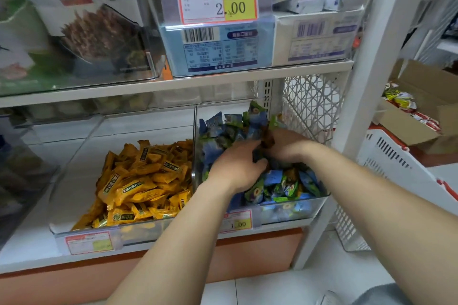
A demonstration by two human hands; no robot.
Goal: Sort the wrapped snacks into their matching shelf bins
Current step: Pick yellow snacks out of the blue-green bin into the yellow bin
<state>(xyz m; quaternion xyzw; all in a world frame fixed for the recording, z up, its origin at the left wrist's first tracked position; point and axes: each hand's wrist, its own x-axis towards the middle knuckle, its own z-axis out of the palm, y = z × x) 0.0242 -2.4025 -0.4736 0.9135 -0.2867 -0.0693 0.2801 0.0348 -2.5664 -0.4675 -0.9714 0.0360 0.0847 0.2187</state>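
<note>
The lower shelf (pixel 173 247) carried two clear bins side by side; the left bin (pixel 74 156) held only yellow-wrapped snacks (pixel 146 181), which looked sorted; the right bin (pixel 319 202), at the shelf's right end, held blue and green wrapped snacks (pixel 280 186) mixed, so sorting there seemed unfinished. Both hands were deep in that pile; the left hand (pixel 235 168) lay curled over packets, its hold unclear; the right hand (pixel 285 143) pinched a brown packet (pixel 269 140), probably a stray.
</note>
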